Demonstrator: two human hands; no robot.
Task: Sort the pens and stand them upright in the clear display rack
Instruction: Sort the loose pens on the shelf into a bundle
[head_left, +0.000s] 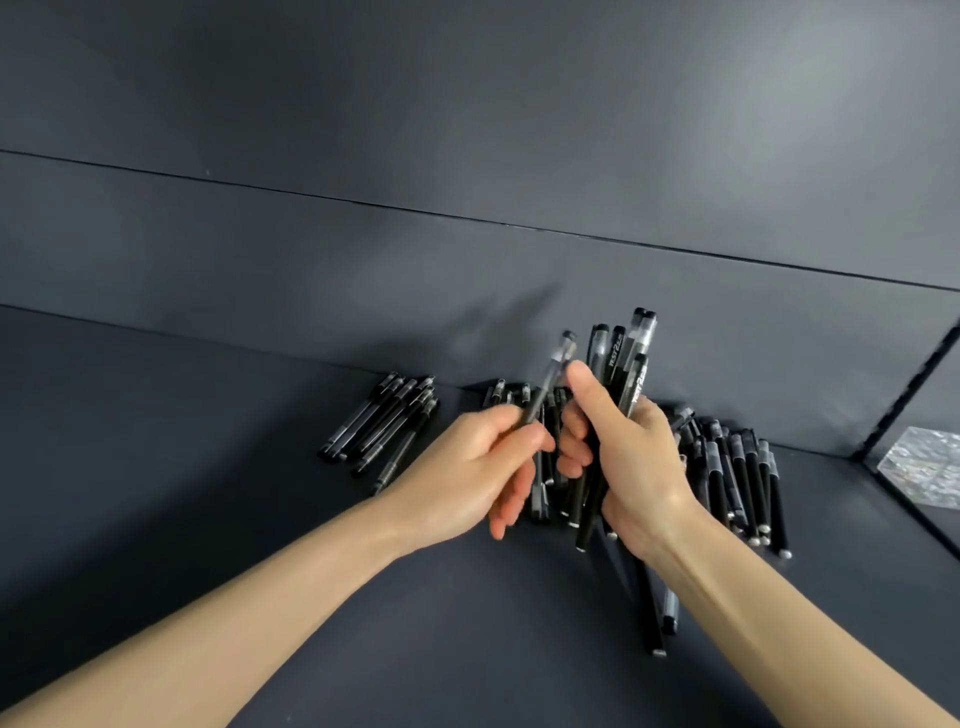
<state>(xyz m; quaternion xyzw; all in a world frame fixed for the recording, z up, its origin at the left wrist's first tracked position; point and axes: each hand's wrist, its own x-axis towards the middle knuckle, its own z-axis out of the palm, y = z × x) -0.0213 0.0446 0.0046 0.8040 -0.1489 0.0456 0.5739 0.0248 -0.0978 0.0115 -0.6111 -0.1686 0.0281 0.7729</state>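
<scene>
Both grips are busy: right grip (631, 457) is wrapped round a bundle of black pens (623, 358), roughly upright above the table (156, 441), and left grip (467, 478) pinches a single clear-barrelled pen (556, 364) just beside it. More pens lie flat, a tidy row (382, 426) far left and a bigger spread (737, 473) on the right. They look light, stiff and slick, so I reckon a loose fist lets them slide out. I'd pinch mid-barrel, not the cap. Can't make out the rack.
</scene>
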